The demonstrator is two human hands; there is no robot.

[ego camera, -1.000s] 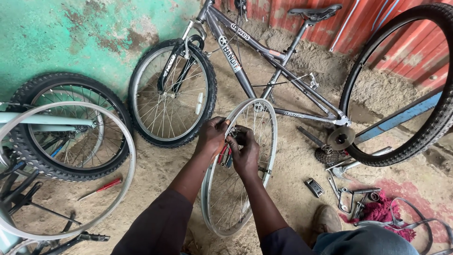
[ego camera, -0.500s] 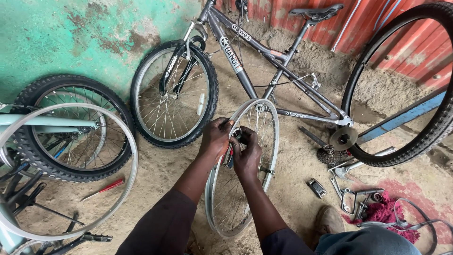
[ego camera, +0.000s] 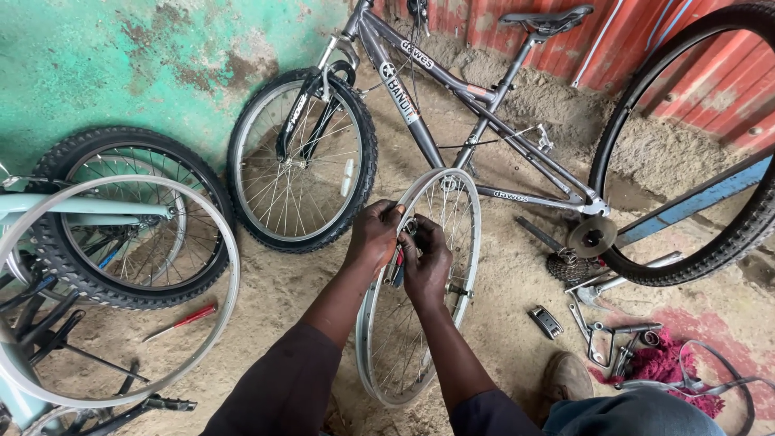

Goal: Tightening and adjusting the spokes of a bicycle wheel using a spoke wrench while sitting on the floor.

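Both hands together at frame centre, clamped on a bare silver wheel rim (ego camera: 420, 291) standing upright on the dirt floor (ego camera: 266, 291). Left hand (ego camera: 373, 238) grips the rim edge, right hand (ego camera: 426, 262) touching it, a red-handled tool (ego camera: 395, 266) between them. Grey bicycle (ego camera: 452, 105) at 12 o'clock. Red screwdriver (ego camera: 182, 321) at 9. Loose wrenches (ego camera: 601, 335) at 4.

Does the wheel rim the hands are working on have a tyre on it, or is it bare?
Bare. The silver rim under the left hand and right hand shows only metal and spokes, unlike the grey bicycle's front wheel with its black tyre.
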